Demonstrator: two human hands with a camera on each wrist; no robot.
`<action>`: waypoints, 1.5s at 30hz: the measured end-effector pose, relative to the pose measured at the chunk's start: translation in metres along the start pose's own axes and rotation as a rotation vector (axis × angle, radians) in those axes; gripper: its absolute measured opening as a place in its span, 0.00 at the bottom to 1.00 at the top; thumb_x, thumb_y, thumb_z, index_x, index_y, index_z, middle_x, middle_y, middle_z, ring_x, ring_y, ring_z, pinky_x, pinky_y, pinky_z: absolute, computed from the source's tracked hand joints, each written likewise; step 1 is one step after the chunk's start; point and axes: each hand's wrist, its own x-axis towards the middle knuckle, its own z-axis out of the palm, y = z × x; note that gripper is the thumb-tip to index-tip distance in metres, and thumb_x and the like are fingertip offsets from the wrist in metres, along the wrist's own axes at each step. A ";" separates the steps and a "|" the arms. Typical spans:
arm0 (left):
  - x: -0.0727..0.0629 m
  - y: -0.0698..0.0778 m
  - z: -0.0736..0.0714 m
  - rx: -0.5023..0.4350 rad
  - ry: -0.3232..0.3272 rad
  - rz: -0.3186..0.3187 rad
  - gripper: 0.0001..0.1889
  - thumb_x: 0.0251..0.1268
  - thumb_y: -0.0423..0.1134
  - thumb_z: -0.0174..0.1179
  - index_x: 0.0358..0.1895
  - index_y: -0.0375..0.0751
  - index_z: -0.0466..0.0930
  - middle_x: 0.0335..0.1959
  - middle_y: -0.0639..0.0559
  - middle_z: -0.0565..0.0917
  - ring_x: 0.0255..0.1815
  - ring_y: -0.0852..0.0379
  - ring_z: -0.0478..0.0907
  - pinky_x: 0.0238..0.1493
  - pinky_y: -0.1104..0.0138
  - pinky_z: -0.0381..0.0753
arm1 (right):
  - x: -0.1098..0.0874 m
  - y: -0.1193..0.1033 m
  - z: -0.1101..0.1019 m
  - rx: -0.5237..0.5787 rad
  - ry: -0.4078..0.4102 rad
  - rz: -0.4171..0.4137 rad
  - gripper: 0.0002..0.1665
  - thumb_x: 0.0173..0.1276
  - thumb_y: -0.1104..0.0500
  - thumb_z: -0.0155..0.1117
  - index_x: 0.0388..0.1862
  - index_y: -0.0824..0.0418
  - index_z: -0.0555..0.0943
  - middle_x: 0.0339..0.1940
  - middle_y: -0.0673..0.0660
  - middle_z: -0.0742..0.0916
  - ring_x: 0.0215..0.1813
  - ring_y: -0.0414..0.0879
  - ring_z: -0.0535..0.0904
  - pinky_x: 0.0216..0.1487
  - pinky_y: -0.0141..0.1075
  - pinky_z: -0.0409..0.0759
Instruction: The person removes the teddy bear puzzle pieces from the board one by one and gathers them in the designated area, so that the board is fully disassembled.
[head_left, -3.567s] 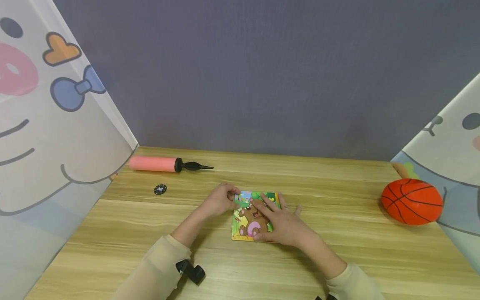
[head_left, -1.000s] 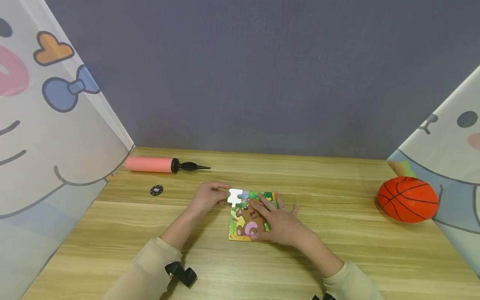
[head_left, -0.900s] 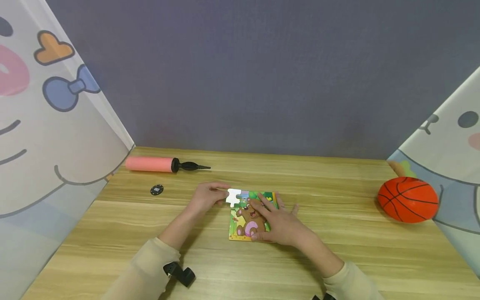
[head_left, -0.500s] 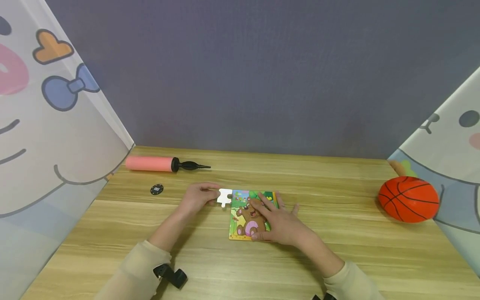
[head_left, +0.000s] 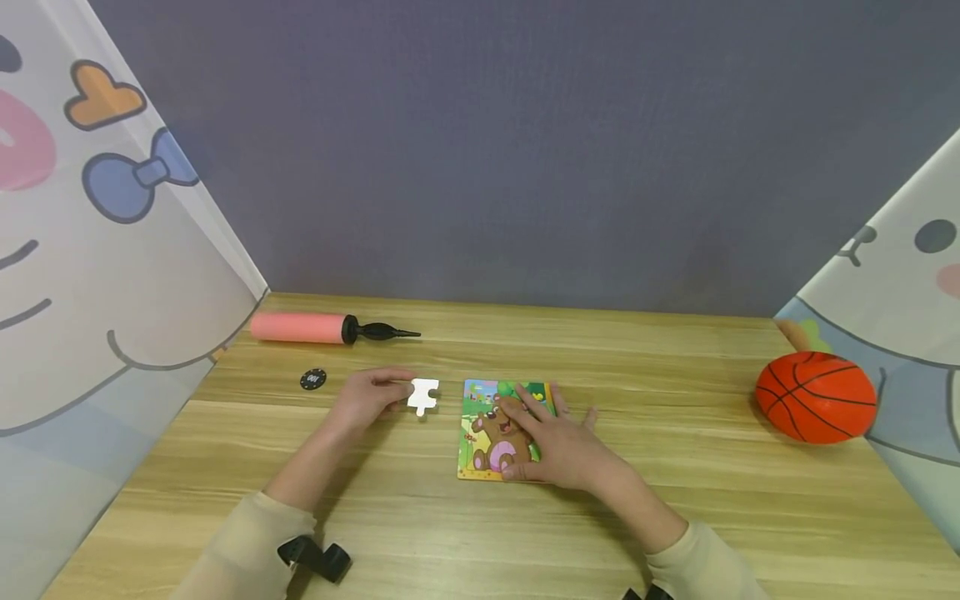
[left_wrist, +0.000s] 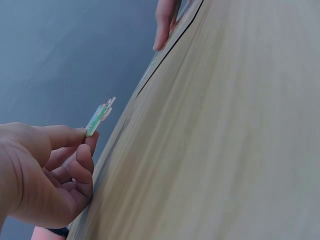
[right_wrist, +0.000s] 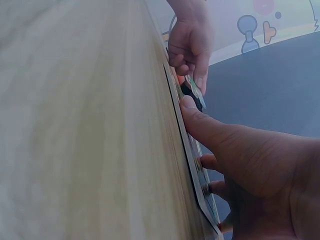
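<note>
My left hand point(head_left: 367, 400) pinches a jigsaw piece point(head_left: 422, 396) between thumb and fingers, left of the bear puzzle point(head_left: 480, 433) and apart from it. In the head view the piece shines white; the left wrist view shows green on this jigsaw piece point(left_wrist: 98, 119), held edge-on above the table. My right hand point(head_left: 566, 450) rests on the right part of the puzzle with fingers spread, hiding some of the picture. Seen from the right wrist, the thumb of my right hand point(right_wrist: 260, 170) lies at the puzzle's near edge. The corner beneath where the piece lay shows a printed picture.
A pink hand pump point(head_left: 300, 327) with a black nozzle lies at the back left of the wooden table point(head_left: 450, 542). Near it is a black round chip point(head_left: 313, 379). At the right edge sits an orange, partly flattened basketball point(head_left: 816, 397). A grey panel point(head_left: 480, 150) stands behind.
The left hand was at the puzzle's top left corner; it has taken the jigsaw piece from there and moved left with it. The right hand has stayed on the puzzle.
</note>
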 end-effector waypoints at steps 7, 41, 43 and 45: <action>-0.002 -0.005 -0.019 0.041 0.011 -0.007 0.19 0.68 0.36 0.66 0.59 0.32 0.82 0.28 0.50 0.82 0.28 0.58 0.76 0.27 0.70 0.74 | 0.001 0.000 0.001 0.005 -0.009 -0.002 0.58 0.58 0.23 0.63 0.83 0.39 0.55 0.84 0.50 0.53 0.80 0.71 0.37 0.52 0.87 0.41; -0.012 -0.025 -0.076 0.052 0.078 -0.027 0.22 0.70 0.37 0.66 0.63 0.29 0.78 0.27 0.53 0.83 0.25 0.63 0.74 0.23 0.71 0.74 | 0.000 0.000 0.000 -0.009 -0.002 -0.005 0.59 0.57 0.22 0.63 0.83 0.40 0.56 0.84 0.50 0.53 0.79 0.72 0.39 0.53 0.87 0.43; -0.012 -0.026 -0.079 0.050 0.081 -0.027 0.22 0.70 0.37 0.66 0.62 0.28 0.79 0.28 0.53 0.83 0.25 0.63 0.74 0.23 0.72 0.74 | 0.000 0.000 0.000 -0.010 0.000 -0.003 0.59 0.57 0.22 0.63 0.83 0.40 0.56 0.84 0.50 0.53 0.79 0.72 0.38 0.53 0.87 0.43; -0.012 -0.027 -0.082 0.057 0.086 -0.024 0.22 0.70 0.38 0.65 0.62 0.28 0.79 0.28 0.54 0.82 0.24 0.63 0.73 0.23 0.72 0.73 | 0.000 0.001 0.001 -0.011 0.002 -0.005 0.59 0.57 0.22 0.63 0.83 0.40 0.56 0.84 0.50 0.53 0.79 0.72 0.38 0.52 0.87 0.43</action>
